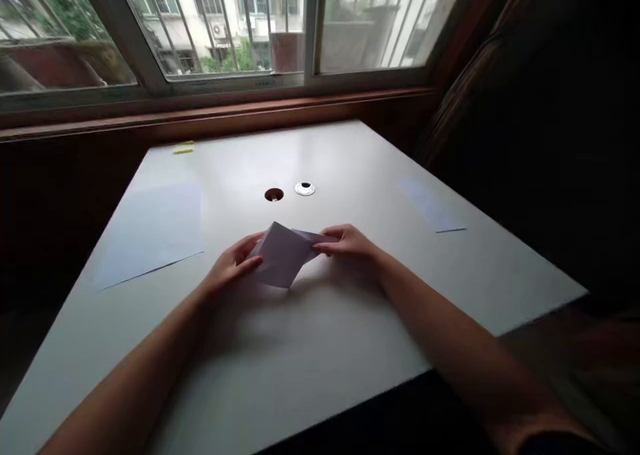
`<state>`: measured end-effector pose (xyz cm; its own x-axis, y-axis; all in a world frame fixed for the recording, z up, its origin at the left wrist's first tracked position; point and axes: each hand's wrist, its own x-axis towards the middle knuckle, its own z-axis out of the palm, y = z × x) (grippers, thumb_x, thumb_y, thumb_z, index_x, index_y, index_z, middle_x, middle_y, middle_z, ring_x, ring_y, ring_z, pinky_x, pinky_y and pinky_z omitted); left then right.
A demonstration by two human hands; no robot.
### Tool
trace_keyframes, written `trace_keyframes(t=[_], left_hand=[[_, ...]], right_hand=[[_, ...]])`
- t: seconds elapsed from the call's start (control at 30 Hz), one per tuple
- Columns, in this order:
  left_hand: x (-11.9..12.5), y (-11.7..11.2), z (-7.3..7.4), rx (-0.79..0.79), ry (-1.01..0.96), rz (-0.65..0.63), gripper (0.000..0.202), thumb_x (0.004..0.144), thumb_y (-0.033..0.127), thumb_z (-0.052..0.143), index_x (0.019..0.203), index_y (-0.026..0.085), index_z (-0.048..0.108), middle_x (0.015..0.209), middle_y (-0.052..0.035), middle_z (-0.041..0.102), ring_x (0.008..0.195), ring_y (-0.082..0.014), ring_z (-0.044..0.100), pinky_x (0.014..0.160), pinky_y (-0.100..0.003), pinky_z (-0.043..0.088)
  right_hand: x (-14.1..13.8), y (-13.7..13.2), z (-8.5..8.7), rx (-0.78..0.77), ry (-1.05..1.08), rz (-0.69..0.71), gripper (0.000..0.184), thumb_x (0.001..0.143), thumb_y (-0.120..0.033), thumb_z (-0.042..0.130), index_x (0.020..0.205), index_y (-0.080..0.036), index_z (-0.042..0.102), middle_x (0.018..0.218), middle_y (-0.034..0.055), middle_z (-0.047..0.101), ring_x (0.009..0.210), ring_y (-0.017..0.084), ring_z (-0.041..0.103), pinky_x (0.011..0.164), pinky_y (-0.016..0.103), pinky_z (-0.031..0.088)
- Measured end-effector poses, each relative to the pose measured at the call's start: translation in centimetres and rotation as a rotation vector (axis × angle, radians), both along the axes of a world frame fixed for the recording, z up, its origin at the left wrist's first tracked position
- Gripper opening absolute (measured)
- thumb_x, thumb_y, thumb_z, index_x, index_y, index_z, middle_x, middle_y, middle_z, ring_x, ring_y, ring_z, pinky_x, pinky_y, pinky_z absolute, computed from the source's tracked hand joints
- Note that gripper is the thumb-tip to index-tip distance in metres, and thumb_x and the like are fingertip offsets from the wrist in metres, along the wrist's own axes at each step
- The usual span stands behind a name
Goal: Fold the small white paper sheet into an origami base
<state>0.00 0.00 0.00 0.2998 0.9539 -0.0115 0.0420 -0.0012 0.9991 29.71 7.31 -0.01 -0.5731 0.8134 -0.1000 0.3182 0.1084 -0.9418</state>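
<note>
- Head view, position: the folded paper (281, 255) is held on the near side of the round hole (273, 193), over the white table (325, 362).
- Orientation: long axis runs left to right; one corner points toward the hole, the opposite corner toward the wearer; a narrow flap (309, 236) extends right.
- Marking: any lettering on the white cover (303, 191), just right of the hole, is too small to read.
- Left hand (233, 262), near-left of the hole: thumb and fingers pinch the paper's left edge.
- Right hand (349, 242), near-right of the hole: pinches the flap.
- Forearms (425, 302): converge toward the hole.
</note>
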Motion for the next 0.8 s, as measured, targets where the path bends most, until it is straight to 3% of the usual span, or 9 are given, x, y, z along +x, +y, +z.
trace_keyframes(t=[0.2,0.33,0.57,0.8], left_hand=[[0.0,0.0,-0.4,-0.021,0.01,0.027,0.063,0.079,0.041,0.077,0.133,0.017,0.056,0.126,-0.0136,0.066,0.115,-0.0326,0.063,0.091,-0.035,0.053],[0.2,0.2,-0.6,0.003,0.007,0.026,0.07,0.08,0.04,0.076,0.141,0.02,0.047,0.12,-0.0133,0.068,0.104,-0.0286,0.067,0.081,-0.032,0.055],[0.5,0.2,-0.4,0.001,0.051,0.026,0.08,0.082,0.041,0.074,0.15,0.024,0.034,0.113,-0.0115,0.069,0.096,-0.025,0.069,0.076,-0.031,0.055],[0.6,0.2,-0.6,0.004,0.093,0.092,0.082,0.08,0.046,0.075,0.148,0.023,0.037,0.109,-0.011,0.071,0.09,-0.0241,0.069,0.072,-0.029,0.054]], right_hand=[[-0.2,-0.3,0.1,-0.034,0.068,-0.028,0.041,0.069,-0.052,0.08,0.088,-0.016,0.075,0.073,0.0017,0.066,0.065,0.013,0.054,0.062,0.025,0.043],[-0.4,-0.4,0.0,-0.057,0.137,-0.031,0.046,0.068,-0.049,0.082,0.099,-0.016,0.073,0.078,0.0026,0.067,0.066,0.012,0.054,0.062,0.025,0.045],[-0.3,-0.3,-0.3,-0.038,0.132,0.016,0.044,0.068,-0.047,0.082,0.097,-0.015,0.074,0.074,0.0018,0.065,0.066,0.013,0.056,0.062,0.025,0.044],[-0.3,0.4,-1.7,0.086,0.182,-0.053,0.064,0.071,-0.044,0.082,0.129,-0.024,0.062,0.087,0.0021,0.068,0.078,0.016,0.064,0.076,0.03,0.052]])
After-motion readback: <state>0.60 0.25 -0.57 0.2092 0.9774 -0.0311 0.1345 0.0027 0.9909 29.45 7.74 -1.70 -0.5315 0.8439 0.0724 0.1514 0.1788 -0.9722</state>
